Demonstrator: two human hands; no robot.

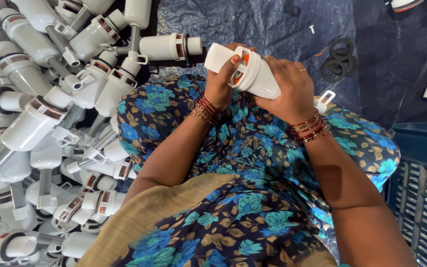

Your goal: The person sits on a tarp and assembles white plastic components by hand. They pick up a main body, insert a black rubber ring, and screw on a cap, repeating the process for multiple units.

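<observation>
Here, left hand (222,81), right hand (287,89) grip white plastic valve (245,71), apparently over lap.

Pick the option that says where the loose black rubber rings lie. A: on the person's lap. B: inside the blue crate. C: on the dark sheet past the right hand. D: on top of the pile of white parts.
C: the black rubber rings lie on the dark sheet, beyond the right hand.

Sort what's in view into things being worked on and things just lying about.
In use: white plastic valve, held by left hand and right hand.

Lying about: pile of white valves, black rubber rings, blue crate, dark tarp.
</observation>
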